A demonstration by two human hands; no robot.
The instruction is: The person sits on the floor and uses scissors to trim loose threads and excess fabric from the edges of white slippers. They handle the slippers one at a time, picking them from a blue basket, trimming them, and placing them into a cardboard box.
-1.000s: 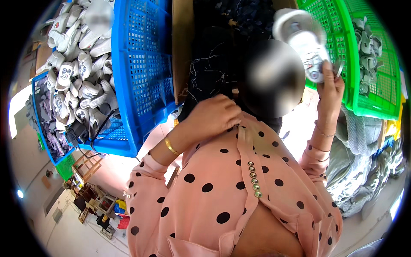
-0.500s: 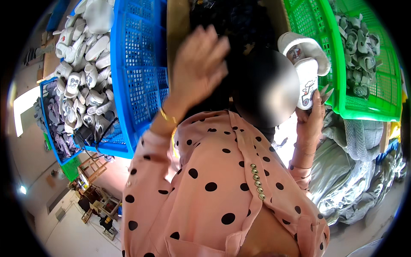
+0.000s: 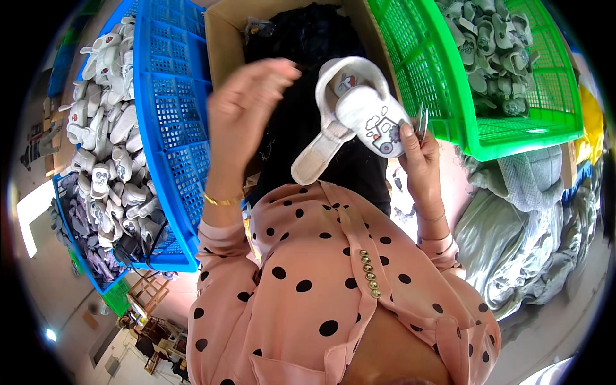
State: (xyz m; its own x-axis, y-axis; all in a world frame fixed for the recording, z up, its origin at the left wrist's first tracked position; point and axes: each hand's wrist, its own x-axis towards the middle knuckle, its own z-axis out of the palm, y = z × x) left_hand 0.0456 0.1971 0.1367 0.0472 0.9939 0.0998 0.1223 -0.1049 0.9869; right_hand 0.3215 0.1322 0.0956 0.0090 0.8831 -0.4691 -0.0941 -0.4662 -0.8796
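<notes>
My right hand grips a pale fabric shoe by its edge, with a cartoon vehicle printed on the front. A second printed patch shows inside its raised collar, and a pale flap hangs off toward the lower left. It may be a pair; I cannot tell. Pointed metal blades, apparently small snips, stick up from the same hand. My left hand is raised to the left of the shoe, blurred, with fingers stretched to the right and nothing visible in it.
Left stands a blue plastic crate, beside a heap of pale shoes. A green crate with more shoes is at right. Between them, a cardboard box holds dark material. Grey fabric lies at lower right.
My right hand has brought the shoe left, in front of my body, showing more of it. My left hand has shifted left and slightly down, its fingers less spread. The view has shifted too.
</notes>
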